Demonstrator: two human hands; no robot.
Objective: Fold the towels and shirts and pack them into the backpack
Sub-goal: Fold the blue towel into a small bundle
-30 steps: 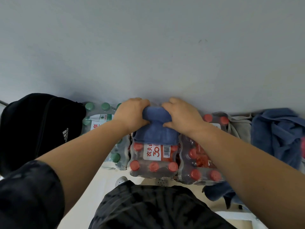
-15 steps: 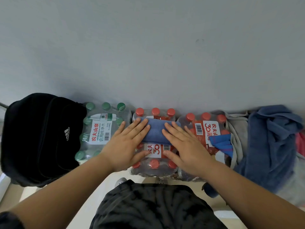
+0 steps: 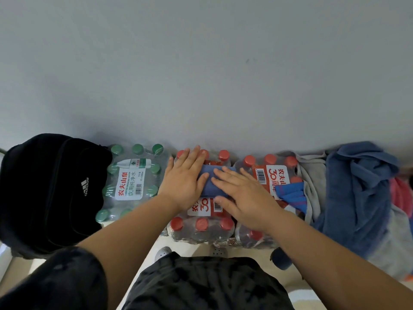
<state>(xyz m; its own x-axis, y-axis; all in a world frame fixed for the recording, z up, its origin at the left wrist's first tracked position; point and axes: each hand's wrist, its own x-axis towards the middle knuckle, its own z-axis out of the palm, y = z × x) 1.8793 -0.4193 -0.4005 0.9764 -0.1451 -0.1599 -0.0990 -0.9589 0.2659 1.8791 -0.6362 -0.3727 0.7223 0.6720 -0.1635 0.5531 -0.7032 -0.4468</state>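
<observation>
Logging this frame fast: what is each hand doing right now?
Left hand: open, palm flat on the folded blue towel, gripping nothing.
Right hand: open, flat on the same towel, gripping nothing.

Plain grey-white wall [image 3: 201, 63] fills the view — pale floor [image 3: 143, 260] below, evenly lit.
</observation>
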